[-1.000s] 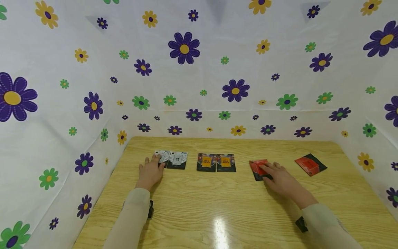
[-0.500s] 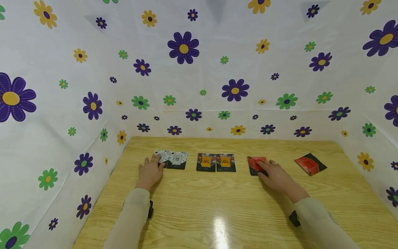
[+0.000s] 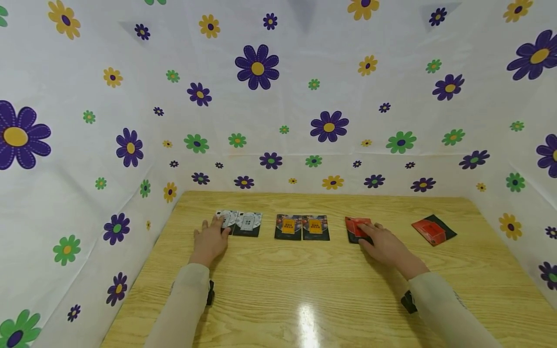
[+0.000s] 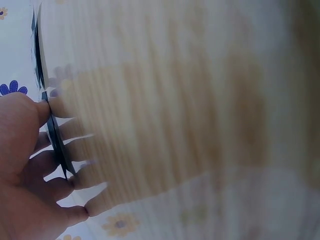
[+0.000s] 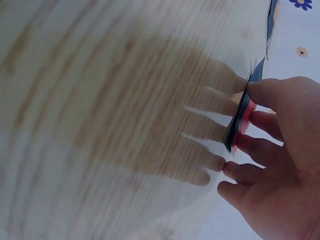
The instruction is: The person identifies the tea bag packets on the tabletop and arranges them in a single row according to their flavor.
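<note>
My left hand (image 3: 211,241) rests with spread fingers on a white-and-black square packet (image 3: 230,218), covering its left part. A matching white-and-black packet (image 3: 248,224) lies right beside it. On the right, my right hand (image 3: 387,246) touches a red-and-black packet (image 3: 353,230) with its fingertips, and the fingers hide that packet's right part. In the right wrist view, the red-and-black packet (image 5: 245,117) shows edge-on under the thumb and fingers of the right hand (image 5: 285,150). The left wrist view has the dark edge of a packet (image 4: 59,145) beneath the left hand (image 4: 30,170).
Two packets with orange labels, one on the left (image 3: 288,227) and one on the right (image 3: 316,227), lie side by side mid-table. Another red-and-black packet (image 3: 434,230) lies askew at the right. Flowered white cloth (image 3: 287,96) walls the wooden table (image 3: 270,290) at the back and sides.
My right hand has slid left and slightly away from me, and the red-and-black packet under it has moved along and straightened. The left hand has stayed in place.
</note>
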A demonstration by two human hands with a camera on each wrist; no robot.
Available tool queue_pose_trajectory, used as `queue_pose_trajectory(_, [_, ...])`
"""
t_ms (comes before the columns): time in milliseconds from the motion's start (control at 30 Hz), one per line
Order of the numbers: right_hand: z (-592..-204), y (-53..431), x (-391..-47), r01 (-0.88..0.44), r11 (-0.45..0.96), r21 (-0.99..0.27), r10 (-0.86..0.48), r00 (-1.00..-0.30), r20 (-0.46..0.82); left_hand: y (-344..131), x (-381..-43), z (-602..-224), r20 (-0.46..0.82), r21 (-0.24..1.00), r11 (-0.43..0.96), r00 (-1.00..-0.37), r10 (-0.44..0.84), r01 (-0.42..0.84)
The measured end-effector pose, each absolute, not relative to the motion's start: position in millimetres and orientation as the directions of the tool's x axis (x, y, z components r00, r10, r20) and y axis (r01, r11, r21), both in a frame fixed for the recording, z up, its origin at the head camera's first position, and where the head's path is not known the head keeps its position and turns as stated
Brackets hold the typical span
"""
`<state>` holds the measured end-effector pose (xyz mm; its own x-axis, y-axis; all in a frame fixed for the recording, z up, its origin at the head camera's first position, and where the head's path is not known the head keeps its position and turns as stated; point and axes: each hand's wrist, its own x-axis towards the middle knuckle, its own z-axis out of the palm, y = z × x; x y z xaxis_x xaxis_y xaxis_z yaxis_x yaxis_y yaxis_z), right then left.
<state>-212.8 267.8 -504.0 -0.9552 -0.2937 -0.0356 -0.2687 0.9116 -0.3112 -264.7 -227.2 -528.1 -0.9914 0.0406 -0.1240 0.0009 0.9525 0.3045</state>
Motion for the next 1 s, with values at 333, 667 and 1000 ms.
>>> queue_pose_trajectory(333, [-502.1, 264.7, -214.2, -0.249, 0.919, -0.304, -0.284, -0.956, -0.075, -228.6, -265.5, -526.6, -0.127, 0.306, 0.952, -0.991, 0.042, 0.001])
queue_pose_trajectory(667, [-503.6, 265.5, -212.3, -0.25, 0.915, -0.316, -0.277, -0.96, -0.044, -226.9, -262.5, -527.7, -0.131, 0.307, 0.952, -0.991, 0.041, -0.002])
queue_pose_trajectory(1000, [-506.3, 314.7, -217.2, -0.167, 0.911, -0.378, -0.164, -0.986, 0.041, -225.7, -263.7, -527.2, -0.122, 0.318, 0.948, -0.992, 0.04, -0.001])
